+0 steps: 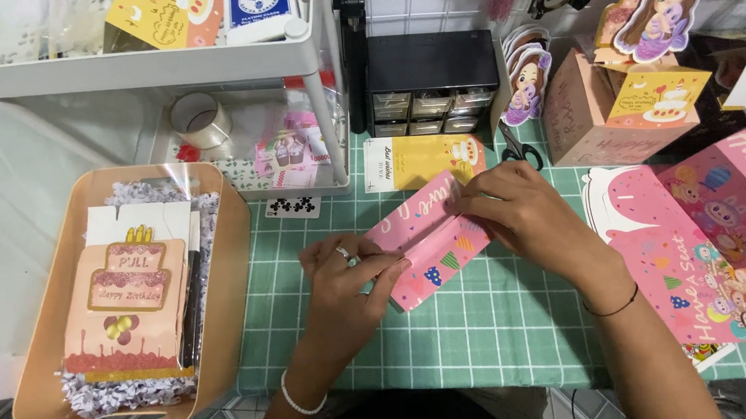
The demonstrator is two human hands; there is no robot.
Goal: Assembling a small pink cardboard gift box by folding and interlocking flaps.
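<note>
The pink printed card point(431, 236) lies diagonally on the worktop point(483, 323), long axis running lower-left to upper-right. The left hand point(347, 276) pinches its lower-left end in a narrow grip; the right hand point(520, 209) presses flat on the upper-right end.

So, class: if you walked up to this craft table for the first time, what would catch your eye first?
Centre: the left hand and right hand press a folded pink card onto the green checked mat. At left, a beige tray holds a cake-shaped card on shredded paper. More pink printed sheets lie at right.
</note>
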